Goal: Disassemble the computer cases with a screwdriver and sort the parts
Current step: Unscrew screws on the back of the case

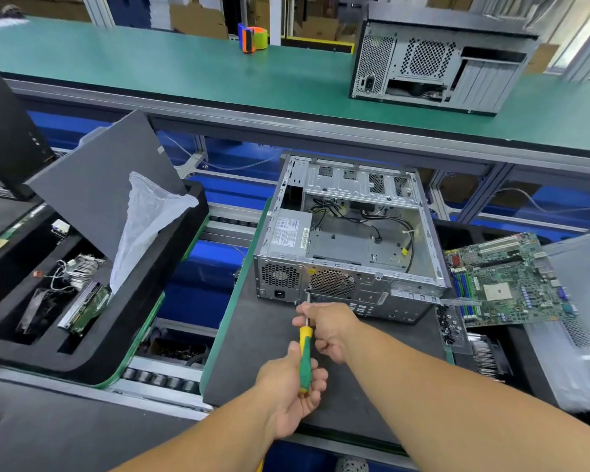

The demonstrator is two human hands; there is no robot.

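An open silver computer case [349, 247] lies on its side on a dark mat [256, 349], with the power supply [292, 231] and black cables still inside. My left hand [292, 386] grips the yellow-green handle of a screwdriver [304, 356]. The tip of its shaft touches a screw on the case's rear panel beside the fan grille. My right hand [324, 327] pinches the metal shaft just above the handle. A removed green motherboard [506, 281] lies to the right of the case.
A black foam tray [92, 352] at the left holds a hard drive [86, 306], a heatsink and a plastic bag. A dark side panel [92, 185] leans on it. A second case [436, 63] and a tape dispenser [252, 37] stand on the green bench behind. Loose screws [448, 323] lie at the right.
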